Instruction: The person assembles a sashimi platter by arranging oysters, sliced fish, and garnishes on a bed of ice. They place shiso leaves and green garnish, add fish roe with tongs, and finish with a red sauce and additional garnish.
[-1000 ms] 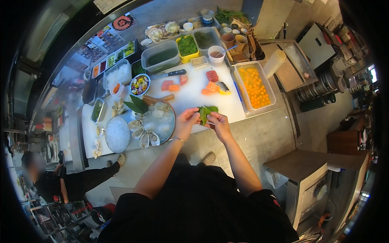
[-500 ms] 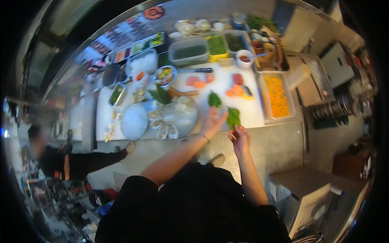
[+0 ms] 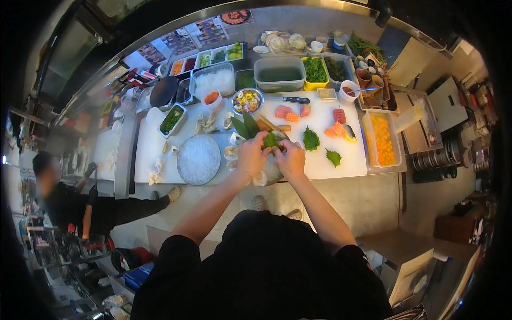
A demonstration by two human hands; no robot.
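Note:
My left hand [image 3: 252, 159] and my right hand [image 3: 291, 159] meet over the near middle of the white cutting board [image 3: 345, 108]. Both pinch a jagged green shiso leaf [image 3: 271, 141] between their fingertips. Beneath them is a round plate of ice [image 3: 275, 172], largely hidden, with oyster shells [image 3: 231, 152] along its left side. Long dark green leaves [image 3: 246, 126] and a brown bamboo piece [image 3: 272, 125] rise behind my fingers. Right of my right hand, one shiso leaf [image 3: 311, 138] and another shiso leaf [image 3: 333, 157] rest on the board.
Another round ice plate [image 3: 198, 159] stands to the left. Farther back are sliced pink fish [image 3: 283, 111], salmon slices [image 3: 336, 129], a knife [image 3: 296, 100] and a bowl of flowers [image 3: 247, 100]. An orange-filled tub [image 3: 382, 140] borders the right. A person [image 3: 74, 200] stands at far left.
Both hands have moved left from the bare board to above the ice plate, now together on one shiso leaf. Two other leaves lie on the board, apart from my hands. The view has shifted.

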